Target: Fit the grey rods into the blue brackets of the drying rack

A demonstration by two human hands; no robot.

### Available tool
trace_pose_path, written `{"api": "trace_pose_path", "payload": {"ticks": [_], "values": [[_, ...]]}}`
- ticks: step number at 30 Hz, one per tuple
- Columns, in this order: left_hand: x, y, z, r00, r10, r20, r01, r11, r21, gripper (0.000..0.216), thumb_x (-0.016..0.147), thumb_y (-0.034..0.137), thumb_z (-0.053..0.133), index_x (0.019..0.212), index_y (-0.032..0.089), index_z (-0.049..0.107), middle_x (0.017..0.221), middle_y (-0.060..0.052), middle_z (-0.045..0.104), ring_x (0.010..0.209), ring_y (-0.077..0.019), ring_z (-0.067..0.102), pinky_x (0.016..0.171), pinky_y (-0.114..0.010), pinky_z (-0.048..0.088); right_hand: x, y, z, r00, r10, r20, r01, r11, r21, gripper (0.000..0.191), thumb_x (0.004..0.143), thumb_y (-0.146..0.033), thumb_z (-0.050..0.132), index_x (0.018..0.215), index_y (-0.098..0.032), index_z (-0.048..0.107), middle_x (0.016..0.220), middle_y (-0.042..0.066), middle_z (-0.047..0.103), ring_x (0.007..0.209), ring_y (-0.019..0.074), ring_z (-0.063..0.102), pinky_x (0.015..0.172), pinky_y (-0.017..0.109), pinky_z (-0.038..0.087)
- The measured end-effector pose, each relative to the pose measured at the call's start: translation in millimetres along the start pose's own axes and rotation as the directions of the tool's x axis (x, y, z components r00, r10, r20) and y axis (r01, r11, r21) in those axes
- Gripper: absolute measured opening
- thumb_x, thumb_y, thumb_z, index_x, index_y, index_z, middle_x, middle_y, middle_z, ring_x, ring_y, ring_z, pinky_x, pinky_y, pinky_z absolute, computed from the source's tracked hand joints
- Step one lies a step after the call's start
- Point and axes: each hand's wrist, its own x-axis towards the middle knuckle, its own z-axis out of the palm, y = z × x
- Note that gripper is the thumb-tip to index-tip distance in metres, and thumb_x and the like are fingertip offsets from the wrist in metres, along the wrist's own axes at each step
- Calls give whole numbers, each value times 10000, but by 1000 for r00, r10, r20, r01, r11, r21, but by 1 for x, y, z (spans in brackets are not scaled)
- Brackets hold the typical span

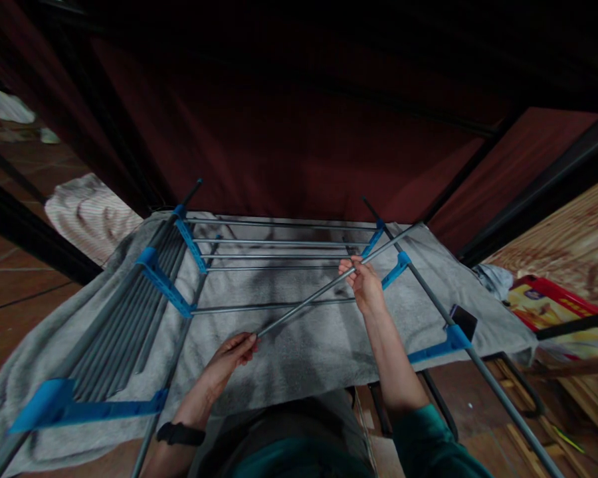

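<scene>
A thin grey metal rod (311, 297) runs slantwise across the middle, its far end up at the right. My left hand (236, 350) pinches its near end between thumb and fingers. Further along, my right hand (363, 279) has its fingers closed about the rod. Beneath it lies a partly assembled rack with grey side tubes (431, 294) and blue plastic brackets (167, 282). Several crossbars (279, 243) span the rack's far half. At the left, a bundle of loose rods (129, 322) rests between the side tubes.
A grey blanket (303, 352) covers the surface under the rack. A dark phone (463, 320) lies on it at the right. Behind stands a dark red panel (289, 153). At the right are a red and yellow box (548, 305) and a folded dark metal frame (518, 382).
</scene>
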Motion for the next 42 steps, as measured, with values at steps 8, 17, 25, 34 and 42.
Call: {"api": "trace_pose_path", "payload": {"ticks": [8, 17, 25, 34, 42], "values": [[1, -6, 17, 985, 0, 175, -16, 996, 92, 512, 664, 613, 852, 907, 167, 789, 740, -48, 672, 690, -159, 535, 641, -265, 377, -14, 14, 13, 997, 12, 72, -10, 1000, -25, 182, 794, -285, 745, 957, -228, 687, 859, 35, 788, 741, 167, 747, 738, 298, 612], [-4, -15, 40, 972, -26, 232, 27, 1000, -2, 508, 734, 613, 814, 997, 198, 689, 740, 0, 625, 638, -125, 505, 594, -244, 331, -30, 37, 15, 981, 142, 131, -132, 988, -79, 260, 727, -303, 795, 956, -226, 698, 870, 27, 791, 795, 191, 751, 764, 325, 596], [-7, -27, 61, 954, 26, 299, 29, 984, -177, 417, 784, 551, 810, 948, 201, 651, 711, 22, 551, 611, -93, 463, 575, -236, 331, -70, 64, 25, 963, 191, 191, -167, 977, -135, 306, 740, -351, 791, 1008, -236, 700, 912, 24, 786, 820, 168, 724, 809, 316, 573], [-8, -31, 76, 965, 93, 247, -42, 978, -203, 409, 764, 523, 830, 973, 189, 719, 871, -38, 676, 855, -177, 599, 824, -304, 435, -101, 77, 28, 931, 166, 326, -106, 975, -194, 314, 804, -375, 762, 1091, -287, 673, 849, -20, 745, 764, 158, 663, 779, 295, 544], [-6, 8, 62, 976, 203, 77, -195, 976, -102, 433, 800, 556, 773, 1047, 203, 738, 1029, -90, 727, 1032, -250, 648, 859, -337, 465, -81, 67, 10, 941, 81, 329, 39, 938, -344, 256, 813, -288, 712, 1068, -297, 736, 729, -49, 672, 669, 157, 539, 675, 269, 463]]}}
